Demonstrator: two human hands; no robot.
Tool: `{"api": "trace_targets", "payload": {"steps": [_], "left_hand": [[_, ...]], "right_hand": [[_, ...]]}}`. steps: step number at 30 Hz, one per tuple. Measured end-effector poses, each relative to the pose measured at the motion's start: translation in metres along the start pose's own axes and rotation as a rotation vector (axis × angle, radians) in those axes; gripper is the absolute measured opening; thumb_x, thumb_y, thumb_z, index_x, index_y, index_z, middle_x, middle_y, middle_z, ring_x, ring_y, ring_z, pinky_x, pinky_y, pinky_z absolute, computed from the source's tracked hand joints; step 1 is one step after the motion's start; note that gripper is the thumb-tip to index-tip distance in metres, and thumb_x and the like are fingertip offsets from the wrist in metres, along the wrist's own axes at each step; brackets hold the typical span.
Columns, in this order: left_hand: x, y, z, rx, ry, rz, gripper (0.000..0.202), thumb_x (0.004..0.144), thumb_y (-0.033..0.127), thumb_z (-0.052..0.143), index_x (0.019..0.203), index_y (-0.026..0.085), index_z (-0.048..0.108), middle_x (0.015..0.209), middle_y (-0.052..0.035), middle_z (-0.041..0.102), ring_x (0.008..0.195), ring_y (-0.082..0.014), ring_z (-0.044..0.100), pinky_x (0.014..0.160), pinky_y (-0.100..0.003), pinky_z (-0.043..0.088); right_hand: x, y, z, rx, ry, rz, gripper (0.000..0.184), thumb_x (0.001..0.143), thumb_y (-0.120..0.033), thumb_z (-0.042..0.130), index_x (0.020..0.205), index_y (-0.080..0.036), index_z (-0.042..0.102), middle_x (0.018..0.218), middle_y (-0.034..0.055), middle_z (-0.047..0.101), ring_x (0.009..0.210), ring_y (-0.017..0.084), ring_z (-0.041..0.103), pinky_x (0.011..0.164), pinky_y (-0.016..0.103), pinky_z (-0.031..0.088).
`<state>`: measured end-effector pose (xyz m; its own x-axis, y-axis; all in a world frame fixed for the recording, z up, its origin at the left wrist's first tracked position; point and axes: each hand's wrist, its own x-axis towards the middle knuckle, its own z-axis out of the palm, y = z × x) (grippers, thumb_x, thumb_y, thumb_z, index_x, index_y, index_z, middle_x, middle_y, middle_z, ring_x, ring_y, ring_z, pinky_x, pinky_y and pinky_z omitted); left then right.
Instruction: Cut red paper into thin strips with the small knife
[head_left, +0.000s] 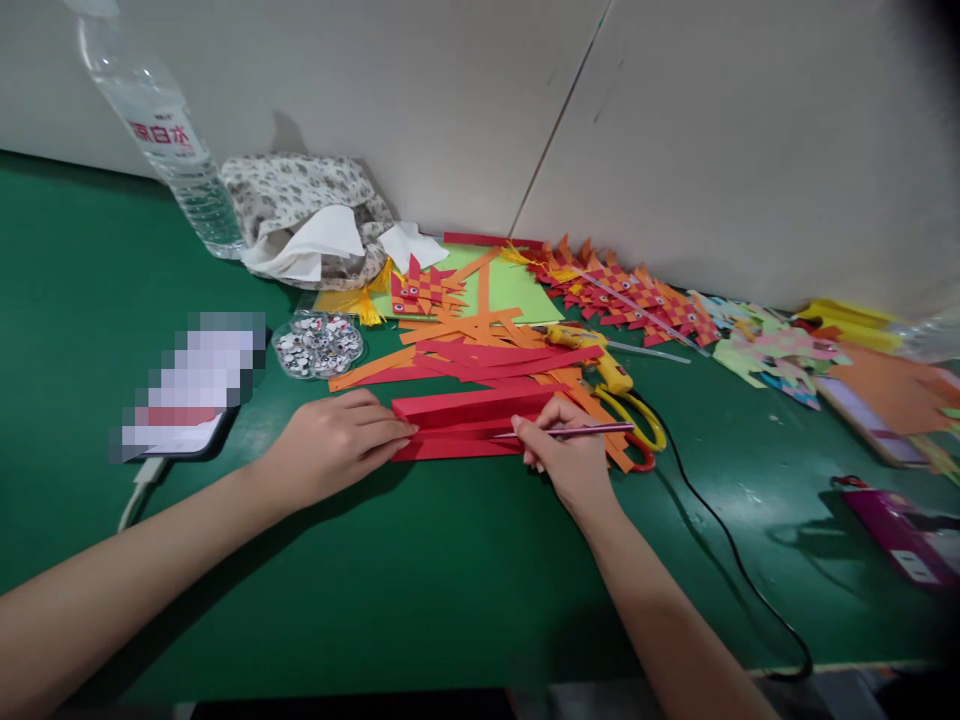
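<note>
A folded strip of red paper (457, 445) lies on the green table in front of me, with its crease running lengthwise. My left hand (341, 440) has its fingers together on the paper's left end, pinning it at the edge. In the fingers of my right hand (566, 450) is a slim metallic pink pen-shaped tool (592, 430); its thin tip points left and meets the red paper. Whether that tip is a nib or a blade, I cannot tell. Loose red strips (510, 362) and orange strips (461, 325) are heaped just behind the paper.
Yellow-handled scissors (652, 425) and a yellow glue gun (615, 370) with a black cord (705, 510) sit right of my hand. Googly eyes (319, 345), a phone (199, 390), a tissue pouch (300, 185) and a water bottle (169, 140) stand left. Woven paper fish (630, 295) lie behind.
</note>
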<state>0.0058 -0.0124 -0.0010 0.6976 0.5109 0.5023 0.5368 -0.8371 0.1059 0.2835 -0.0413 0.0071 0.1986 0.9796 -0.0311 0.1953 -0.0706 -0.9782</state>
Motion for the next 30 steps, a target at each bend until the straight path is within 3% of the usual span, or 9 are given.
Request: {"api": "trace_targets", "payload": {"steps": [20,30], "left_hand": [[0.001,0.0,0.002,0.002,0.009,0.002,0.02,0.094,0.024,0.053,0.097,0.022,0.073,0.088,-0.0002,0.075,0.079,-0.0165,0.065,0.066,-0.025,0.048],[0.001,0.0,0.001,0.006,0.008,-0.003,0.023,0.095,0.025,0.051,0.096,0.022,0.074,0.087,-0.0005,0.075,0.078,-0.0158,0.065,0.065,-0.025,0.049]], "right_hand": [[0.008,0.007,-0.009,0.071,0.016,0.001,0.037,0.064,-0.03,0.08,0.058,-0.021,0.045,0.036,-0.0063,0.052,0.03,0.006,0.042,0.033,0.015,0.031],[0.01,0.013,-0.012,0.063,0.048,-0.031,0.033,0.069,-0.029,0.075,0.058,-0.021,0.045,0.035,-0.0068,0.051,0.029,0.006,0.04,0.033,0.015,0.029]]}}
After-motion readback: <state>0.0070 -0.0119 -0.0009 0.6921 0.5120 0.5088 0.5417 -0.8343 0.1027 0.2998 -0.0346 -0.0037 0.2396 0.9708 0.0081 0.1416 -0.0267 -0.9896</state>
